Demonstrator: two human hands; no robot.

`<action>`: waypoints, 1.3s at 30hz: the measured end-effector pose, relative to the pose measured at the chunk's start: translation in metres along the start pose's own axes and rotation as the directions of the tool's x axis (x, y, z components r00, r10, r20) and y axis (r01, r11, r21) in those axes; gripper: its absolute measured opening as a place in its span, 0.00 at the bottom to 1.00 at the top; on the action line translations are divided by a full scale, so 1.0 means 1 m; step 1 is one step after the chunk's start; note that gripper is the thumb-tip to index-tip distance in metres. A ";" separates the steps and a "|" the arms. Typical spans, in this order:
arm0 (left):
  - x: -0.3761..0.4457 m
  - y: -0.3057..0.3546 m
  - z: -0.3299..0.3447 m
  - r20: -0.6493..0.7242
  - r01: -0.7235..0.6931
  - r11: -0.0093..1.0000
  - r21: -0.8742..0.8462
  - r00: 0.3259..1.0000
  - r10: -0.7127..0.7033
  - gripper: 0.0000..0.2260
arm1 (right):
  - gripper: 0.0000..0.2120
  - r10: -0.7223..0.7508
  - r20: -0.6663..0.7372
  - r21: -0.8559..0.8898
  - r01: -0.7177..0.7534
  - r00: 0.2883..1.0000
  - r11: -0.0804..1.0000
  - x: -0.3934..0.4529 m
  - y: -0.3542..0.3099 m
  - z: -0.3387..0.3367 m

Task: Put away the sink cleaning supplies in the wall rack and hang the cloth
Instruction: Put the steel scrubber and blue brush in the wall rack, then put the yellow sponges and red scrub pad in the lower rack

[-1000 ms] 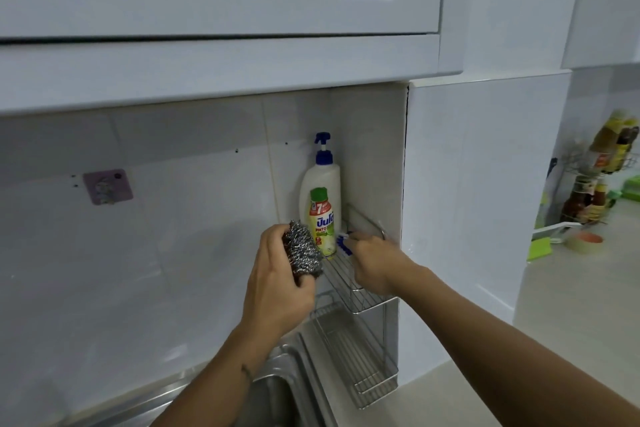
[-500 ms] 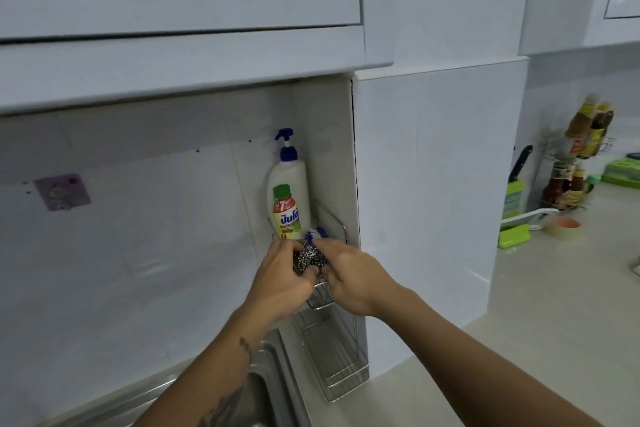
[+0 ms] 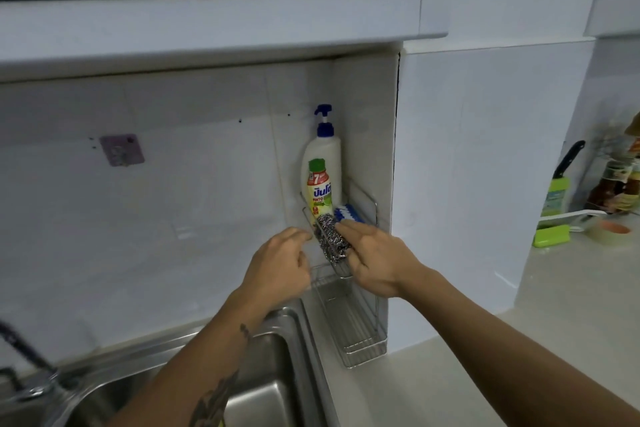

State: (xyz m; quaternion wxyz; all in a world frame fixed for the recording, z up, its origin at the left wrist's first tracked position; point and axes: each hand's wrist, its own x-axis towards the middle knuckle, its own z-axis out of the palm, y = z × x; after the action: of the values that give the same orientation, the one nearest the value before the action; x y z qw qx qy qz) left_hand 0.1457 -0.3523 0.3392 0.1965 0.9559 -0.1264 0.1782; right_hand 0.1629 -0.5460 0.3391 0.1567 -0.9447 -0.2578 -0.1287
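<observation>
A steel scourer (image 3: 331, 235) lies on the upper shelf of the wire wall rack (image 3: 360, 333), in front of the upright soap pump bottle (image 3: 322, 177) and beside a blue brush (image 3: 348, 212). The right hand (image 3: 375, 258) rests its fingers (image 3: 349, 227) flat along the scourer, apparently pressing rather than gripping it. The left hand (image 3: 277, 262) is just beside the rack's front rail, fingers loosely curled and holding nothing. A purple hook (image 3: 122, 150) sticks to the tiles above the sink (image 3: 270, 385).

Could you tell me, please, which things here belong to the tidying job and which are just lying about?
Job: steel wool scourer, dish soap bottle, blue brush, wall rack, wall hook.
Lying about: knife, tape roll, sauce bottles.
</observation>
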 end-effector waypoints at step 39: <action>-0.276 -0.334 0.172 0.563 0.504 0.853 0.140 0.668 -0.487 0.36 | 0.37 0.354 0.747 -0.273 -0.225 0.563 0.935 -0.100 -0.132 0.408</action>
State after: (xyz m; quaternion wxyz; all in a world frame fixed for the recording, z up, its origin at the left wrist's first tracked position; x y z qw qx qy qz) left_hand 0.0505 -0.0797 -0.0265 0.2026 0.9586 0.0815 -0.1830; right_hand 0.0761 -0.3354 -0.0372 -0.0231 -0.9424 -0.1311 0.3068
